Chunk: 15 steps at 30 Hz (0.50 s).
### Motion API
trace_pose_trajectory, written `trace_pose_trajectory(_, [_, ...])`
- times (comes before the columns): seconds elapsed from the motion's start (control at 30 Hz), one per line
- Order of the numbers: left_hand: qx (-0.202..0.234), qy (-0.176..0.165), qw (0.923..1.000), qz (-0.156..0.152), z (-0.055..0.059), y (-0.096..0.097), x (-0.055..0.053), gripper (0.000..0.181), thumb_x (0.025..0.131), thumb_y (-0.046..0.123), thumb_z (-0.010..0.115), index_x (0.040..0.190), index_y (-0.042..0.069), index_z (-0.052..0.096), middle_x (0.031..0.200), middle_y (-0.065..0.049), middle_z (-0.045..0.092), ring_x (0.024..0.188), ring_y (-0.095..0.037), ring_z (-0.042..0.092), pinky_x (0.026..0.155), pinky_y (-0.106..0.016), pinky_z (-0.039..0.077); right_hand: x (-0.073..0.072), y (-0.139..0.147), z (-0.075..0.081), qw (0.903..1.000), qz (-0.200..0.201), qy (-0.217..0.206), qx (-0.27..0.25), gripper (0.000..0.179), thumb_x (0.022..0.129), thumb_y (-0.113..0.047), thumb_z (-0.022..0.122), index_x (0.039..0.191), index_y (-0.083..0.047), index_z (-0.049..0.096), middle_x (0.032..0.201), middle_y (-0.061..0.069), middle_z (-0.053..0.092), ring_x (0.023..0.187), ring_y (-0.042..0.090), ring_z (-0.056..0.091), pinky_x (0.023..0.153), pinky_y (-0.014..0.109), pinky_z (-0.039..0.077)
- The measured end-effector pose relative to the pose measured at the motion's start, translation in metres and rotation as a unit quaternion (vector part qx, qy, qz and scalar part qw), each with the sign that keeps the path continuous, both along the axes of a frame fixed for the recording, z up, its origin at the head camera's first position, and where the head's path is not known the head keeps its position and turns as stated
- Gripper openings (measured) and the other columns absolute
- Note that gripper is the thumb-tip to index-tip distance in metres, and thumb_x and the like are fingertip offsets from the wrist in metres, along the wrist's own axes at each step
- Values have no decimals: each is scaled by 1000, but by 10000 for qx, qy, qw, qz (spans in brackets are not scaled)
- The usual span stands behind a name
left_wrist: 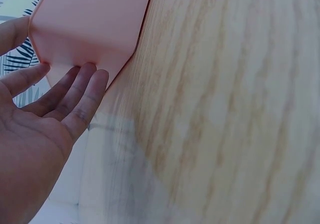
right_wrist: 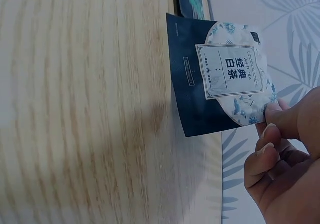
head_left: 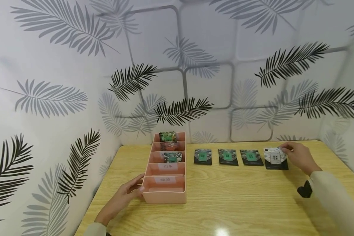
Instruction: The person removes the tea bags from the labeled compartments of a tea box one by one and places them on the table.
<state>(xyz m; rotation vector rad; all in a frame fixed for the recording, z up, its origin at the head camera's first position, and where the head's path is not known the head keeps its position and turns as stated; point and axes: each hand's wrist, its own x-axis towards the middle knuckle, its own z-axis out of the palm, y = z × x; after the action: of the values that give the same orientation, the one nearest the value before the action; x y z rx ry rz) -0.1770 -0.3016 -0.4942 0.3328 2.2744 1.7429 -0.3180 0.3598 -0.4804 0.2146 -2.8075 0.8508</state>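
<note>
My right hand (head_left: 301,156) pinches a white tea packet (head_left: 275,158) by its upper right corner. In the right wrist view the same packet (right_wrist: 220,77) shows a dark blue lower part and a white, blue-flowered top, with thumb and fingertip at its corner. A long pink divided box (head_left: 164,198) stands on the left of the table. My left hand (head_left: 122,196) is at the box's near left corner. The left wrist view shows the fingertips (left_wrist: 87,69) touching the pink wall (left_wrist: 95,19), the fingers loosely extended.
Three dark packets with green labels (head_left: 228,157) lie in a row between the box and the white tea packet. The box's three far compartments hold packets (head_left: 173,157); paper labels (head_left: 165,179) mark its dividers. A leaf-patterned wall (head_left: 206,118) borders the wooden table (head_left: 224,196).
</note>
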Motion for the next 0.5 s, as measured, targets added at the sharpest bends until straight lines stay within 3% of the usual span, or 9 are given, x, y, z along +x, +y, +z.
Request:
trace_pose_trajectory(0.23, [83, 0, 10000, -1, 1, -1, 1, 52, 100, 25, 51, 149, 23, 33, 141, -11, 44, 125, -32, 44, 94, -32, 46, -14, 2, -5, 9998, -13, 62, 177, 23, 99, -14, 52, 108, 2, 66, 104, 27, 62, 88, 39, 59, 65, 47, 47])
trace_pose_trajectory(0.5, [110, -133, 9998, 65, -1, -2, 0, 53, 100, 28, 52, 149, 27, 33, 142, -6, 45, 124, -26, 47, 96, -40, 46, -21, 6, -14, 9993, -286, 12, 229, 22, 97, -16, 56, 103, 2, 67, 98, 24, 65, 85, 40, 59, 65, 49, 46])
